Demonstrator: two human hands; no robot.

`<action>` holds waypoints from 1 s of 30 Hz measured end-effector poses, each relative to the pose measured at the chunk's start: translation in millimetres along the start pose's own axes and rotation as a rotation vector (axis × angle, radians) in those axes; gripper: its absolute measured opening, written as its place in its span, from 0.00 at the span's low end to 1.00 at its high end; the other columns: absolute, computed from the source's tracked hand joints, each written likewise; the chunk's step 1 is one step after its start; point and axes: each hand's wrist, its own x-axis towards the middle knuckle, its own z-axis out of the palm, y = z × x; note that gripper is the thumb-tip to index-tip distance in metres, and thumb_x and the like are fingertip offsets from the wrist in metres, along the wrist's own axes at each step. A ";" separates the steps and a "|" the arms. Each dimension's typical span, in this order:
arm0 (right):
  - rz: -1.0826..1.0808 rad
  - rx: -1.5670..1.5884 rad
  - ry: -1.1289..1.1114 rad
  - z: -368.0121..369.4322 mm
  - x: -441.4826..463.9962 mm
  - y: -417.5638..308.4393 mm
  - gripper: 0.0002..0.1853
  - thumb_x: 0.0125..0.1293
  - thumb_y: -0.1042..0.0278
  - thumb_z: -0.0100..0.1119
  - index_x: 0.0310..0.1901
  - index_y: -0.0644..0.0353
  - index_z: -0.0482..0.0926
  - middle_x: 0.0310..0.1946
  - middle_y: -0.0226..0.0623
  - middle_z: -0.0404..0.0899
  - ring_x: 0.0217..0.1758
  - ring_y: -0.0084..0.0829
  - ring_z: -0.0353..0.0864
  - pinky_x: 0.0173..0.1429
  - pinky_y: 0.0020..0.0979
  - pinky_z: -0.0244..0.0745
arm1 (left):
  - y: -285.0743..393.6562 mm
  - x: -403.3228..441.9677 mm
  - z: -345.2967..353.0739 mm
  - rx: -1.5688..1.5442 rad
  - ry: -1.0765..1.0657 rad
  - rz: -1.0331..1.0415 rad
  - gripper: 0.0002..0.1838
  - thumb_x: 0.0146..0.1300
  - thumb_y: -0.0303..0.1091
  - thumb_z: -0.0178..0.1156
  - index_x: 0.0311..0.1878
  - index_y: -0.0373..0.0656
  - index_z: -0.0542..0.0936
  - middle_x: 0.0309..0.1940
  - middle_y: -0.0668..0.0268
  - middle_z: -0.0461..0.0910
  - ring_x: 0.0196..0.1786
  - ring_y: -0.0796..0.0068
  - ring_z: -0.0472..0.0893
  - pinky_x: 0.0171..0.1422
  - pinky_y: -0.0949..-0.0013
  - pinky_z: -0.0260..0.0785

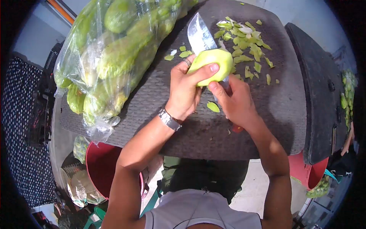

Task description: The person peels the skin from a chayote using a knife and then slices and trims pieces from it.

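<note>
My left hand (187,86) is wrapped round a pale green, partly peeled vegetable (219,61), its thumb across the front. A wide steel knife blade (200,35) passes behind the vegetable and shows above it, tip up. On the right, my right hand (236,101) is closed round the knife's handle, whose red end shows below the palm, and its thumb touches the vegetable's lower edge. Green peelings (246,44) are scattered on the dark woven table (152,114) beyond my hands, and one peel piece (213,107) lies just below the vegetable.
A big clear plastic bag (118,53) full of green vegetables fills the table's left side. Along the right edge stands a black panel (318,91). Red tubs (101,164) sit below the table on the left and right.
</note>
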 end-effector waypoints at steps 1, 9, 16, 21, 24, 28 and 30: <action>0.029 -0.010 0.001 -1.5 1.1 -1.5 0.23 0.75 0.50 0.67 0.50 0.67 0.82 0.28 0.43 0.86 0.30 0.31 0.85 0.38 0.38 0.77 | 1.7 2.3 0.0 -0.001 -0.007 -0.014 0.24 0.65 0.32 0.76 0.59 0.30 0.80 0.49 0.60 0.87 0.50 0.74 0.86 0.56 0.72 0.77; -0.177 -0.335 0.094 -45.2 12.2 4.1 0.17 0.75 0.54 0.66 0.47 0.64 0.80 0.30 0.52 0.85 0.35 0.55 0.87 0.39 0.46 0.77 | 22.9 1.3 -5.0 1.163 0.474 1.044 0.30 0.60 0.37 0.76 0.61 0.34 0.76 0.50 0.54 0.78 0.55 0.62 0.77 0.62 0.60 0.71; -0.207 -0.672 0.032 -25.7 9.2 17.3 0.17 0.78 0.51 0.59 0.49 0.59 0.79 0.29 0.54 0.85 0.37 0.59 0.88 0.43 0.57 0.80 | 8.9 52.4 4.5 1.675 -0.211 1.059 0.23 0.59 0.52 0.74 0.46 0.42 0.87 0.46 0.57 0.87 0.55 0.54 0.86 0.76 0.47 0.67; -0.194 -0.840 0.009 -23.3 6.5 18.7 0.17 0.78 0.51 0.57 0.52 0.59 0.78 0.28 0.51 0.86 0.36 0.58 0.89 0.42 0.56 0.82 | -6.4 51.9 -7.3 1.543 -0.179 1.103 0.20 0.57 0.49 0.73 0.39 0.40 0.87 0.31 0.59 0.87 0.38 0.54 0.87 0.67 0.49 0.75; -0.239 -0.862 0.000 -22.7 6.2 17.1 0.17 0.78 0.51 0.57 0.52 0.59 0.77 0.29 0.49 0.87 0.37 0.55 0.89 0.42 0.53 0.83 | -8.2 51.3 -13.9 1.546 -0.134 1.178 0.19 0.55 0.46 0.75 0.40 0.40 0.86 0.32 0.59 0.87 0.34 0.54 0.86 0.56 0.54 0.78; -0.233 -0.961 -0.027 -18.1 1.9 6.2 0.16 0.78 0.52 0.57 0.52 0.57 0.78 0.31 0.46 0.88 0.38 0.50 0.90 0.44 0.48 0.83 | -11.0 35.2 -17.2 1.521 -0.064 1.173 0.18 0.55 0.44 0.73 0.42 0.41 0.86 0.31 0.59 0.87 0.34 0.54 0.85 0.51 0.56 0.77; -0.235 -0.972 -0.058 -18.3 3.6 -1.9 0.16 0.78 0.52 0.57 0.53 0.56 0.78 0.32 0.44 0.88 0.39 0.48 0.90 0.44 0.47 0.82 | -9.9 35.2 -20.0 1.530 -0.063 1.138 0.18 0.55 0.43 0.73 0.43 0.41 0.85 0.31 0.59 0.87 0.34 0.54 0.86 0.51 0.56 0.77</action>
